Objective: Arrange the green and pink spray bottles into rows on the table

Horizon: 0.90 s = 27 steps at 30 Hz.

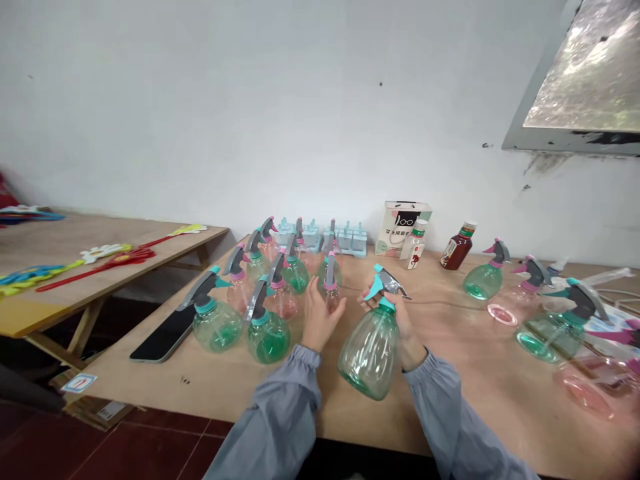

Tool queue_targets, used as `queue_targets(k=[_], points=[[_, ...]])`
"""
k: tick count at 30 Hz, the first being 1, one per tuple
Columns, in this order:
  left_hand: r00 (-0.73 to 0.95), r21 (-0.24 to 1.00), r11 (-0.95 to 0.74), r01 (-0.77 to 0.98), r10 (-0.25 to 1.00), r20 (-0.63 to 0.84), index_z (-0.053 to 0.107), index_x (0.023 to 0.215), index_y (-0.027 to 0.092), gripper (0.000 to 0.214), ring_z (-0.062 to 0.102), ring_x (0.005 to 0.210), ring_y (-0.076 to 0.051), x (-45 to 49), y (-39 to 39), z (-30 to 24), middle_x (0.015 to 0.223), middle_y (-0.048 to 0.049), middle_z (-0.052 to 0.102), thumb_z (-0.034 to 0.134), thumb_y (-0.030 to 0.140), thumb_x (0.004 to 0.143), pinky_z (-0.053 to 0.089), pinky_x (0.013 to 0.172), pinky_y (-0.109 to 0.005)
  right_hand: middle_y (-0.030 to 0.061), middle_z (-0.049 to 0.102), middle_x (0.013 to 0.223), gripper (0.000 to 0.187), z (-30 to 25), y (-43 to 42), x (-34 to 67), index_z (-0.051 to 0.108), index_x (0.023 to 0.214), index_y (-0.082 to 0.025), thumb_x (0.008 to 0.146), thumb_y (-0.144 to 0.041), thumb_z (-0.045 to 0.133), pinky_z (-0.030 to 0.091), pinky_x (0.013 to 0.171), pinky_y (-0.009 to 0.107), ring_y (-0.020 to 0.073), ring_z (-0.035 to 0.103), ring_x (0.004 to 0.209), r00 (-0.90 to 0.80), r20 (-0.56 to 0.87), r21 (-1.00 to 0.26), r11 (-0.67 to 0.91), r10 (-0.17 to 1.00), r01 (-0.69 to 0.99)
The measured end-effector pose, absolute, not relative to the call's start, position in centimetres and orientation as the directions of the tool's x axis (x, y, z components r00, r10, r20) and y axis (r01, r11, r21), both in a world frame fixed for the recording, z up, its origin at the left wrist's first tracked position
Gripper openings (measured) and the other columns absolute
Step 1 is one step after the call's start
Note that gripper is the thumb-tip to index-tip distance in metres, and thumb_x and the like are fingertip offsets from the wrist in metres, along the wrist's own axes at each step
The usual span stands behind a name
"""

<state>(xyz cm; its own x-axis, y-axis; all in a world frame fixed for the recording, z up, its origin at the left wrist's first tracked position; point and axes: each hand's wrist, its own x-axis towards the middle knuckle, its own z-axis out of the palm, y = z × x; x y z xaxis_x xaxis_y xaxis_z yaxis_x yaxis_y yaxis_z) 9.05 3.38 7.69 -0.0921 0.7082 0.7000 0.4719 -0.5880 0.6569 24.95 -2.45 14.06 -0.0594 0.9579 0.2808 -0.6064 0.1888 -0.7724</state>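
My right hand (406,333) grips a green spray bottle (370,350) by its neck, just under the turquoise and grey trigger head. The bottle is tilted and raised off the table at the front. My left hand (320,317) is curled round a pink spray bottle (332,297) with a grey and pink head, standing at the right end of a cluster. Left of that hand stand several more bottles, among them a green spray bottle (269,340) in front and another green spray bottle (217,327) beside the phone.
A black phone (163,335) lies at the table's left edge. Behind are light-blue moulds (350,240), a printed box (393,230), a white bottle (415,247) and a red-brown bottle (457,247). More spray bottles, including a pink one (585,387), stand right. Another table (125,233) holds colourful strips.
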Motion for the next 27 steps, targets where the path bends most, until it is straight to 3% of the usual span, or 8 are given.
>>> queue_targets(k=[3,7,12,14,27], points=[[-0.059,0.669,-0.571,0.477,0.738,0.672,0.029,0.149,0.015,0.088,0.044,0.142,-0.038,9.4,4.9,6.5,0.148,-0.0238,0.045,0.075,0.046,0.080,0.038,0.115,-0.059,0.0033,0.073,0.077,0.024,14.1,-2.7,24.6,0.067,0.082,-0.026,0.067,-0.043,0.072,0.056,0.095,0.046,0.0284,0.071,0.099,-0.051,0.268,-0.772,0.183,0.962,-0.609],[-0.033,0.663,-0.566,0.490,0.748,0.663,0.034,0.147,0.015,0.081,0.051,0.136,-0.038,9.3,5.2,5.0,0.142,-0.0233,0.052,0.074,0.043,0.082,0.043,0.110,-0.058,0.0033,0.074,0.083,0.029,13.9,-2.9,24.5,0.067,0.089,-0.026,0.065,-0.041,0.075,0.056,0.095,0.046,0.0279,0.071,0.099,-0.135,0.269,-0.796,0.141,0.954,-0.588],[0.009,0.619,-0.591,0.517,0.727,0.686,0.038,0.143,0.015,0.070,0.054,0.132,-0.038,9.2,5.1,4.7,0.138,-0.0209,0.055,0.067,0.043,0.086,0.045,0.109,-0.056,-0.0012,0.070,0.074,0.025,13.8,-3.0,24.3,0.065,0.081,-0.026,0.065,-0.040,0.078,0.058,0.083,0.038,0.0242,0.072,0.087,0.028,0.271,-0.803,0.242,0.962,-0.545],[0.028,0.604,-0.599,0.526,0.722,0.692,0.039,0.143,0.014,0.070,0.055,0.131,-0.038,9.2,5.2,4.6,0.137,-0.0207,0.056,0.068,0.043,0.086,0.046,0.107,-0.057,-0.0001,0.071,0.077,0.026,13.8,-3.2,24.2,0.065,0.081,-0.026,0.063,-0.039,0.079,0.058,0.081,0.038,0.0251,0.072,0.088,0.010,0.277,-0.817,0.241,0.961,-0.524],[0.071,0.583,-0.624,0.521,0.712,0.699,0.039,0.142,0.016,0.072,0.056,0.129,-0.034,8.9,5.4,4.3,0.135,-0.0199,0.058,0.072,0.042,0.083,0.045,0.108,-0.054,0.0038,0.073,0.080,0.027,15.0,-4.5,24.0,0.067,0.085,-0.027,0.063,-0.038,0.074,0.057,0.087,0.044,0.0300,0.070,0.101,-0.086,0.255,-0.834,0.174,0.963,-0.523]])
